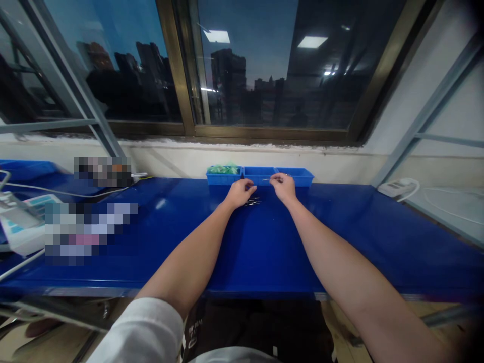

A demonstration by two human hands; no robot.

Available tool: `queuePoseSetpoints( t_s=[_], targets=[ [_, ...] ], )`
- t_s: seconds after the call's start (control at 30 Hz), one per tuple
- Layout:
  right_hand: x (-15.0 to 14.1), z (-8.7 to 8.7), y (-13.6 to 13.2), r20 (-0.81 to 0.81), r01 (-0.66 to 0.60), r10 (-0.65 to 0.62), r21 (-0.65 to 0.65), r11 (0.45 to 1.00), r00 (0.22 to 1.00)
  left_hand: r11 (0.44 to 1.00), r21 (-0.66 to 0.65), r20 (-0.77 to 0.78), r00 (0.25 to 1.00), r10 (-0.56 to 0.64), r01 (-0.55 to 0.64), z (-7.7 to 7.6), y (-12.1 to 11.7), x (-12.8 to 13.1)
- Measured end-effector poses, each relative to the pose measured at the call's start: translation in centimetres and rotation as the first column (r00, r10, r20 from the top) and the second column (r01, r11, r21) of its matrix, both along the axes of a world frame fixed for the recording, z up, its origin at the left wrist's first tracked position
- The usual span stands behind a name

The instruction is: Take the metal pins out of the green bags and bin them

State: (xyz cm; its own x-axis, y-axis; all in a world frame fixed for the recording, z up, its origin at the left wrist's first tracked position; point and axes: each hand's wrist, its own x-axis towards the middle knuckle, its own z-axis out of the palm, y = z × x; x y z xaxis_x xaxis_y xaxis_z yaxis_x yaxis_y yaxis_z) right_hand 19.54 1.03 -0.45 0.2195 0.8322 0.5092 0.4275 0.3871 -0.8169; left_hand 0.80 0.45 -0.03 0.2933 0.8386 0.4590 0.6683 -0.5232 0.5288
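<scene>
My right hand point(283, 187) is closed in a pinch on a thin metal pin point(265, 180), which points left in front of the middle blue bin point(260, 180). My left hand point(241, 193) hovers low over the table with its thumb and fingers a little apart, and I see nothing between them. Just under it, a small pile of thin metal pins point(252, 201) lies on the blue table point(257, 242). Green plastic packets fill the left blue bin point(224, 179), and the right blue bin point(297, 180) stands behind my right hand.
A white device with a keypad point(30, 222) stands on the left, beside blurred-out items. A white power strip point(399, 187) with a cable sits at the right end. Grey metal posts point(427, 106) flank the window at the back.
</scene>
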Motion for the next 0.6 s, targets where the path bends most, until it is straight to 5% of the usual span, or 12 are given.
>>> queuePoseSetpoints(
  t_s=[0.1, 0.23, 0.47, 0.6],
  targets=[
    [0.9, 0.0, 0.1, 0.128, 0.192, -0.195, 0.037, 0.981, 0.972, 1.0, -0.002, -0.029, 0.999, 0.023, -0.023, -0.2, 0.3, -0.2],
    [1.7, -0.1, 0.1, 0.249, 0.314, -0.304, -0.001, 0.949, 0.92, 1.0, -0.024, -0.067, 0.998, 0.018, -0.019, -0.5, 0.6, -0.4],
    [2.4, -1.0, 1.2, 0.286, 0.279, -0.229, -0.148, 0.949, 0.93, 0.999, -0.051, -0.167, 0.986, -0.014, 0.006, -0.3, 0.1, -0.5],
    [1.8, -0.8, 0.6, 0.376, 0.276, -0.216, -0.115, 0.954, 0.901, 0.993, -0.114, -0.257, 0.965, -0.052, 0.023, 0.0, 0.0, -0.8]
  ],
)
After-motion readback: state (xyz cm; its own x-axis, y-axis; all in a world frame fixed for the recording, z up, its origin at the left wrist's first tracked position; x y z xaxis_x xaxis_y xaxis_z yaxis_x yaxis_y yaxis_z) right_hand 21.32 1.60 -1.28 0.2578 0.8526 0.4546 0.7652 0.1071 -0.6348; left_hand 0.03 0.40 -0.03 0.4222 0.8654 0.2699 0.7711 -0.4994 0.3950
